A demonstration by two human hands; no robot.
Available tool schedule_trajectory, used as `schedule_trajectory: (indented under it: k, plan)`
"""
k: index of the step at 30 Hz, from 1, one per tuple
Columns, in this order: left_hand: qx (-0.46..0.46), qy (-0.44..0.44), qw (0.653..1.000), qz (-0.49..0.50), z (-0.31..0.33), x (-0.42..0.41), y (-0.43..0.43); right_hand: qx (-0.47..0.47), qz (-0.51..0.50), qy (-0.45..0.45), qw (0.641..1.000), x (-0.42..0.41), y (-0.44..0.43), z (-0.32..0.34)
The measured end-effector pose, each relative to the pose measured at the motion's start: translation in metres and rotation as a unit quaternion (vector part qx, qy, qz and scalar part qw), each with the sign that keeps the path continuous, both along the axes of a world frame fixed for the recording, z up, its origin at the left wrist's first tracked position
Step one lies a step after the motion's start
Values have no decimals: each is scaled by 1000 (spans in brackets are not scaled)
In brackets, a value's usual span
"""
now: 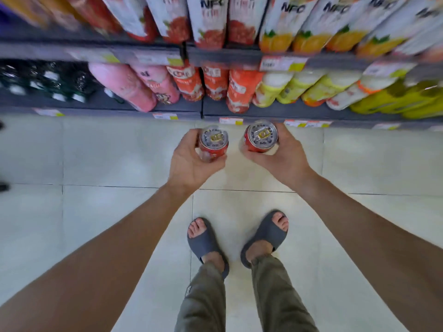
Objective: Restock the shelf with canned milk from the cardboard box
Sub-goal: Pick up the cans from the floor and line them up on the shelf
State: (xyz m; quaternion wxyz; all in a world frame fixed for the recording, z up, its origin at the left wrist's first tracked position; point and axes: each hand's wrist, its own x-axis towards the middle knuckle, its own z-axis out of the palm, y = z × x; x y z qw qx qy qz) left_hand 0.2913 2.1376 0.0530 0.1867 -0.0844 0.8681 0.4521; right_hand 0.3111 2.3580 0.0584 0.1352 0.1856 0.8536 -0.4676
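Observation:
I hold two red milk cans upright, silver tops with gold pull tabs facing me. My left hand (191, 161) grips the left can (213, 142); my right hand (282, 159) grips the right can (261, 137). Both cans hover over the floor just in front of the lower shelf's edge (263, 119). On that shelf stands a row of matching red cans (215, 80), directly behind my hands. The cardboard box is not in view.
Pink bottles (134, 85) stand left of the red cans, yellow-white bottles (299, 87) to the right, dark bottles (48, 82) far left. The upper shelf (227, 56) holds tall juice cartons (208, 20). My sandalled feet (239, 238) stand on pale floor tiles.

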Motion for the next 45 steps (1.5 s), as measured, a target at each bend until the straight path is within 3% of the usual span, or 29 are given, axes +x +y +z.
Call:
schedule_trajectory:
  k: [12, 19, 32, 45]
  plan:
    - [83, 121, 989, -10, 357, -21, -85, -20, 68, 41, 997, -24, -61, 386]
    - [111, 189, 976, 1, 499, -14, -125, -41, 113, 98, 988, -24, -103, 540]
    - [102, 314, 943, 45, 668, -7, -162, -7, 258, 222, 940, -53, -152, 694]
    - [56, 347, 927, 131, 721, -10, -205, -58, 287, 299, 908, -91, -207, 746]
